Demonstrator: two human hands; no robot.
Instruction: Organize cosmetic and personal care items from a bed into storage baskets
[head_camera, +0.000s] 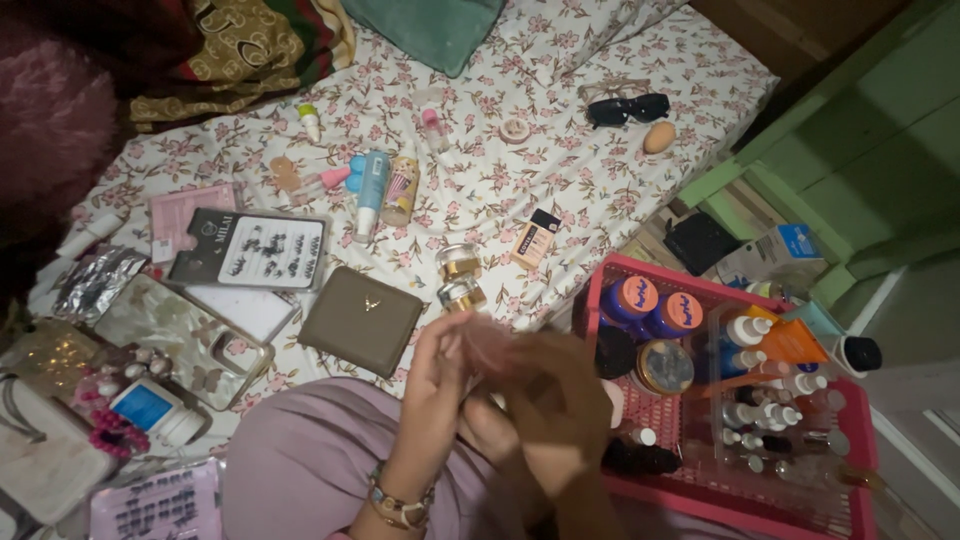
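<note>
My left hand and my right hand meet low in the middle of the view, above my lap in mauve cloth. Between their fingers is a small, blurred pinkish object; I cannot tell what it is or which hand grips it. A beaded bracelet circles my left wrist. Just beyond the hands lie two small gold-lidded jars and an olive-green wallet on the floral bedsheet.
A pink basket at right holds bottles and jars. Scattered on the sheet: a card of false lashes, a phone case, tubes, black sunglasses, a makeup sponge, a small box. Green wooden frame at right.
</note>
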